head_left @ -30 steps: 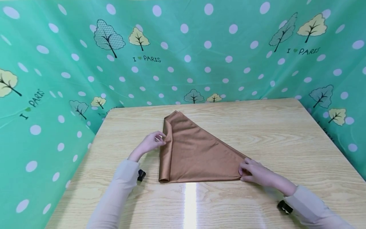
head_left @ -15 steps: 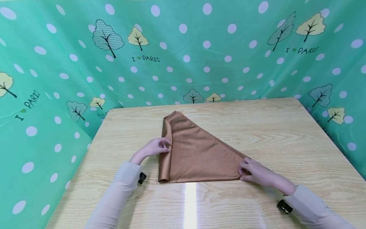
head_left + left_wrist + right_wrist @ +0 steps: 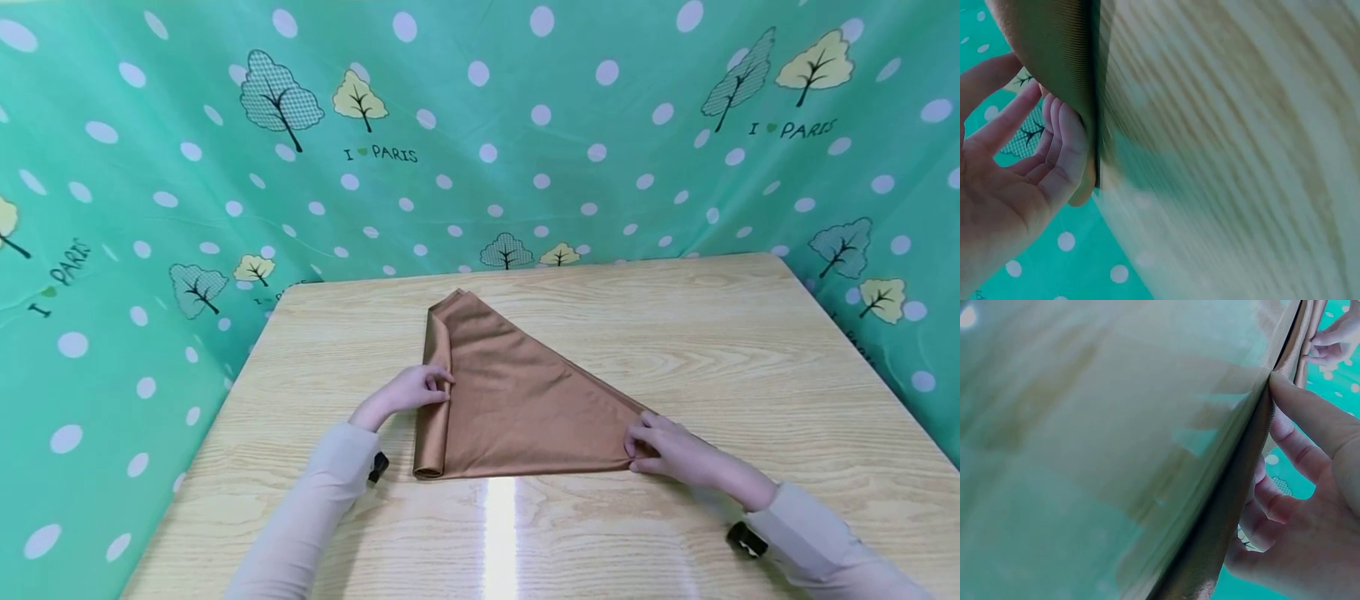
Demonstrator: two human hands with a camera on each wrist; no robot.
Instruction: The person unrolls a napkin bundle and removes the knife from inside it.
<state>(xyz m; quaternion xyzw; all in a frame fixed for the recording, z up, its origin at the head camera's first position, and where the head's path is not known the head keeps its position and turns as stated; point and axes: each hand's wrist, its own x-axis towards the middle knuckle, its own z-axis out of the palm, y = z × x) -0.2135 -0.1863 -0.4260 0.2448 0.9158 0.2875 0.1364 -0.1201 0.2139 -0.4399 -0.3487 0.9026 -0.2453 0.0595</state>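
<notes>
In the head view a brown, slightly shiny cloth [image 3: 517, 400] lies folded to a triangular shape. Its left side is rolled into a tube [image 3: 431, 442]. My left hand [image 3: 408, 389] lies across that tube, fingertips along its right side and fingers loosely bent. The left wrist view shows those fingers [image 3: 1063, 150] against the rolled cloth [image 3: 1054, 44]. At the right corner, my right hand [image 3: 667, 450] holds the cloth with curled fingers. In the right wrist view its thumb sits at the cloth's edge [image 3: 1216, 550], the other fingers bent behind.
The cloth lies on a light wood-grain table [image 3: 675, 333]. A green dotted curtain [image 3: 525, 150] with printed trees surrounds the back and sides. A black device shows under the left sleeve [image 3: 378, 467] and another under the right cuff [image 3: 746, 540]. A bright reflection crosses the near tabletop.
My left hand has slid right and slightly nearer, from the tube's left side onto its top and right side. My right hand stays at the corner; the tube looks much the same.
</notes>
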